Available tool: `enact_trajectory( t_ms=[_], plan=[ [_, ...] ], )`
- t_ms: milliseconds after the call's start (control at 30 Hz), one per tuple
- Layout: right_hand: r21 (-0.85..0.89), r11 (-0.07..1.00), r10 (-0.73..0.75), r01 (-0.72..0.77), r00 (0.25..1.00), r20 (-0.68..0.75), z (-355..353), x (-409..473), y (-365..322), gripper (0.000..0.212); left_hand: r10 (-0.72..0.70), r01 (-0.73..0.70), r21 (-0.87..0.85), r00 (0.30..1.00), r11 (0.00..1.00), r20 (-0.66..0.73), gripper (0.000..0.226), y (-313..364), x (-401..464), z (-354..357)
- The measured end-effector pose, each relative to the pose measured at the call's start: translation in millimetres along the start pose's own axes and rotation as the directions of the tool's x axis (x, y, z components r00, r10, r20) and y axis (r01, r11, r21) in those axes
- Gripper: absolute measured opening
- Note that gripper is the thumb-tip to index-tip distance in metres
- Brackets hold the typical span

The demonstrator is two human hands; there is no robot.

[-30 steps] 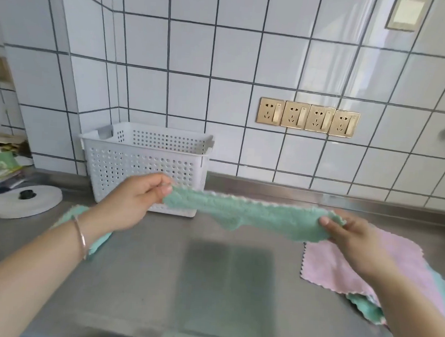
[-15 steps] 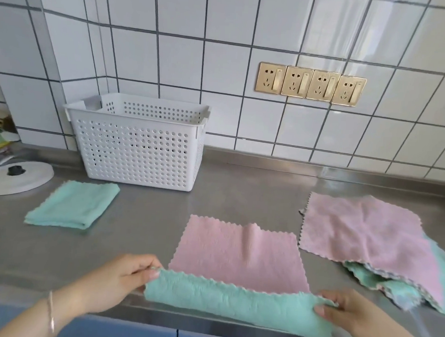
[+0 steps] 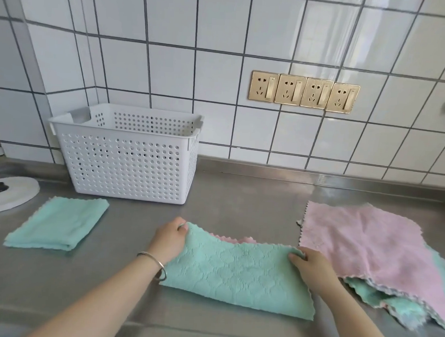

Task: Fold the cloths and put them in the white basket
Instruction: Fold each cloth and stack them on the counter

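Green quilted cloth (image 3: 238, 273), scalloped edges, pink underside peeking

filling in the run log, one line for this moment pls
step: first fold | left hand, right hand: pinching green cloth | white basket: no cloth visible

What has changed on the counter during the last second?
Both hands, left hand and right hand, carried the green cloth down and folded its near edge away, over its pink side; both still pinch its far corners. The white basket, folded green cloth and pink pile stayed put.
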State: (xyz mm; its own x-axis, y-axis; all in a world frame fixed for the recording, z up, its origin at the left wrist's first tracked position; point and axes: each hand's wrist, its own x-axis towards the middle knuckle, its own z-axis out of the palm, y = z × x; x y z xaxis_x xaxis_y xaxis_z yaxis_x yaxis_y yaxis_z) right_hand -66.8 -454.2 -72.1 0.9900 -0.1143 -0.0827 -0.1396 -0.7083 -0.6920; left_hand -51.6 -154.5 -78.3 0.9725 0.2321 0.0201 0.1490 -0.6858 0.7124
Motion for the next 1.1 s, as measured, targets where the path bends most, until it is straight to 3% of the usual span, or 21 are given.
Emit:
enact_trajectory(
  t_ms=[200,567,700,767,833,900,967,1033,1100],
  plan=[
    [-0.024,1.0,-0.004,0.002,0.997,-0.08,8.1,8.2,-4.5,0.035,-0.111,0.117,0.038,0.985,0.992,-0.129,0.031,-2.3,9.2,16.6],
    [-0.096,0.986,0.119,-0.135,0.981,-0.156,17.6,20.7,-1.8,0.039,-0.036,0.065,0.118,0.971,0.991,-0.236,0.022,-7.7,11.7,17.1],
    [-0.102,0.981,0.146,-0.166,0.974,-0.172,18.3,21.4,-5.0,0.024,-0.002,0.06,0.287,0.98,0.956,-0.197,0.018,-5.2,10.4,17.2],
    [-0.036,0.983,0.171,-0.181,0.966,-0.193,16.3,18.4,-7.2,0.033,0.043,0.042,0.388,0.977,0.921,-0.209,0.019,-0.7,5.0,18.4],
    [0.021,0.983,0.181,-0.181,0.954,-0.237,12.8,13.5,-4.8,0.041,0.187,-0.068,0.444,0.955,0.893,-0.231,0.029,6.7,-0.6,19.9],
    [0.03,0.979,0.202,-0.201,0.945,-0.259,8.1,6.7,1.3,0.041,0.361,-0.267,0.449,0.923,0.852,-0.136,0.035,20.2,-5.3,24.5],
    [-0.025,0.973,0.215,-0.228,0.944,-0.249,6.4,-2.9,10.2,0.032,0.439,-0.449,0.416,0.89,0.791,0.125,0.04,37.8,-12.8,34.4],
    [-0.108,0.96,0.227,-0.257,0.946,-0.234,9.3,-12.5,21.7,0.026,0.392,-0.546,0.384,0.824,0.745,0.41,0.048,54.9,-24.9,47.1],
    [-0.188,0.94,0.249,-0.285,0.949,-0.194,15.8,-21.2,28.6,0.037,0.325,-0.593,0.415,0.766,0.69,0.554,0.055,61.0,-32.3,58.1]
  ],
)
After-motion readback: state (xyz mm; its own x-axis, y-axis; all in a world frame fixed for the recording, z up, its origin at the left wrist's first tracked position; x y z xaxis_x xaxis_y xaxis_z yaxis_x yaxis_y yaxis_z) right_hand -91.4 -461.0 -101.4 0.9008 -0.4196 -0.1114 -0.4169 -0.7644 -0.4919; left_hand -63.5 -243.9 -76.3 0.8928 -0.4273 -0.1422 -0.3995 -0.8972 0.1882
